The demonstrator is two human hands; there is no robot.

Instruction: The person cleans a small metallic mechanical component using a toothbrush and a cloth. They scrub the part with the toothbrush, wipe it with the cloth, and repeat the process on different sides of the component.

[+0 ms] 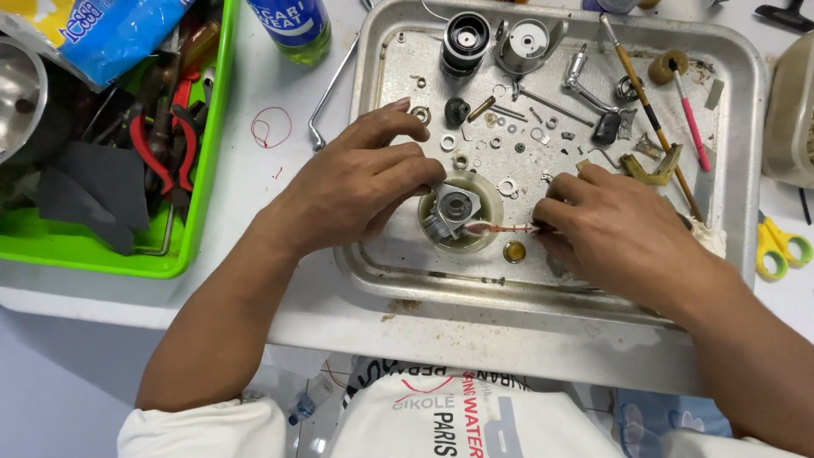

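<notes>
Both hands over metal tray (746, 127): left hand (356, 191) fingers pinch reel part (454, 210), right hand (623, 233) fingers grip brush (509, 228).

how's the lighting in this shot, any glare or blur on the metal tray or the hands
Head view: even, bright light; soft shadows under the left hand and right hand. Mild sheen on the metal tray rim, nothing blown out. Small parts look sharp; edges bend slightly from the wide lens.

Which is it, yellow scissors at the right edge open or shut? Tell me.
Cannot tell. Only the yellow scissors' handle loops show on the table beside the metal tray; the blades run out of view.
</notes>
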